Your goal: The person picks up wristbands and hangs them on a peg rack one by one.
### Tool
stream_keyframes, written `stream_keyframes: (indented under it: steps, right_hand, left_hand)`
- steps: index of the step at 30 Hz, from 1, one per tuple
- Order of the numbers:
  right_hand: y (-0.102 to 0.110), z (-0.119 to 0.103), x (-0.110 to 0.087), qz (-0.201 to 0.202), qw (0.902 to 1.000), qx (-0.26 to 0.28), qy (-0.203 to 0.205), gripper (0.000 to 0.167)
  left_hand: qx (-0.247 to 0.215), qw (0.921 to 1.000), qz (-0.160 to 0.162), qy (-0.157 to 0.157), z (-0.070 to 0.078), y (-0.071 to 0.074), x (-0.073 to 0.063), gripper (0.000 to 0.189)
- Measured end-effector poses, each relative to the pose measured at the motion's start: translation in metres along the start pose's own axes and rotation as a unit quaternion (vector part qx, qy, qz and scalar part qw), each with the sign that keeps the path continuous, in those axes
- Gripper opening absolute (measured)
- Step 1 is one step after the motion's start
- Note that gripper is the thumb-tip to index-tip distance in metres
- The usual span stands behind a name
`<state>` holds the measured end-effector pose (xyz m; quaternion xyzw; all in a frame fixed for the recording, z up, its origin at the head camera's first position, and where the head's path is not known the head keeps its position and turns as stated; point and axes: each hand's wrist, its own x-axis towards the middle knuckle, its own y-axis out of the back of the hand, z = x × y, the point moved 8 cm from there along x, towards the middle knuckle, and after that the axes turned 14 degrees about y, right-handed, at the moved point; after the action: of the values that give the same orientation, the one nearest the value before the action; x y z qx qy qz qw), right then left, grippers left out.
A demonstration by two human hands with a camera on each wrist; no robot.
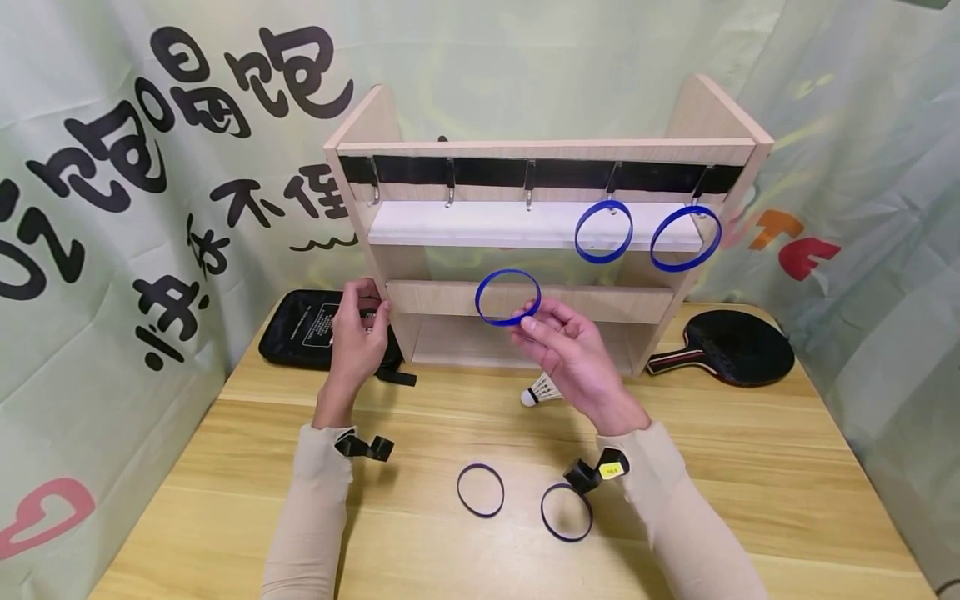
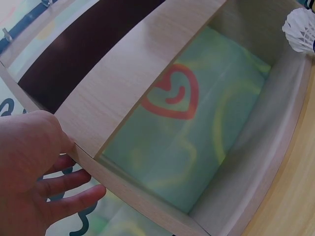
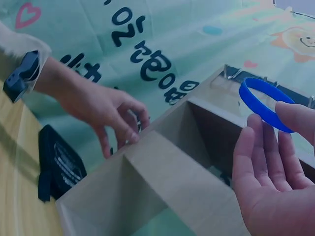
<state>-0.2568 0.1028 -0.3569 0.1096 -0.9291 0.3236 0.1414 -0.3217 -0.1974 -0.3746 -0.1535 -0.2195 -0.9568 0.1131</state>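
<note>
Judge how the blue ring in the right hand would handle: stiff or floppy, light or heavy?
The blue ring is probably fairly stiff: pinched at one edge by the right hand, it stands open without sagging. Its thin band suggests little weight.

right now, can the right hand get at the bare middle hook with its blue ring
Probably yes: the right hand holds the blue ring below the middle hook, and in the head view nothing seems between; the two hung rings are off to the right.
</note>
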Motion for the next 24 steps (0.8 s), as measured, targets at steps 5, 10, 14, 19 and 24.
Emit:
stream_keyframes:
  steps: [5,10,14,19,24]
  right_hand:
    - [-0.007,-0.007,0.005,0.037,0.9987,0.014,0.033,0.027]
    - [-0.020,-0.017,0.014,0.062,0.9935,0.061,0.073,0.017]
    - [-0.026,-0.025,0.022,0.079,0.9887,0.075,0.103,0.015]
    - [-0.030,-0.029,0.032,0.126,0.9796,0.076,0.137,0.019]
    - [-0.029,-0.028,0.038,0.156,0.9723,0.081,0.154,0.022]
  left_hand:
    - [0.000,1.0000,-0.001,0.002,-0.001,0.000,0.001,0.032]
    - [-0.001,1.0000,-0.002,-0.002,-0.001,0.000,0.001,0.032]
    - [-0.002,1.0000,-0.002,-0.004,-0.001,0.001,0.001,0.032]
    - [-0.002,1.0000,-0.001,-0.005,0.000,0.001,0.000,0.032]
    - [-0.006,1.0000,-0.005,-0.003,0.001,0.000,0.000,0.032]
